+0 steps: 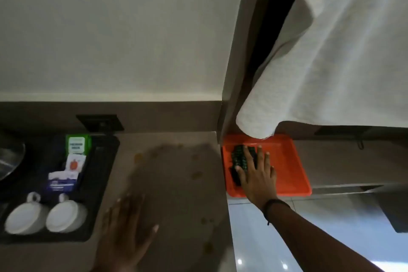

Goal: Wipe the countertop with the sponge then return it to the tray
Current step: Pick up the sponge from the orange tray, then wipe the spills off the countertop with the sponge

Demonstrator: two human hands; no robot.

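Observation:
A dark green sponge (238, 157) lies in the orange tray (293, 174), which sits to the right of the countertop's end. My right hand (257, 172) lies flat on top of the sponge, fingers spread and straight, thumb across its middle; no finger curls round it. The brown countertop (176, 194) carries several yellowish spots and a dull smear. Blurred and with its fingers apart, my left hand (130, 227) rests palm down on the countertop near its front edge and holds nothing.
A black tray (99, 183) on the left holds two upturned white cups (66, 216) and sachets (78, 146). A white towel (320, 62) hangs over the orange tray's back edge. A wall post (227, 117) separates counter and tray. Glossy floor shows below right.

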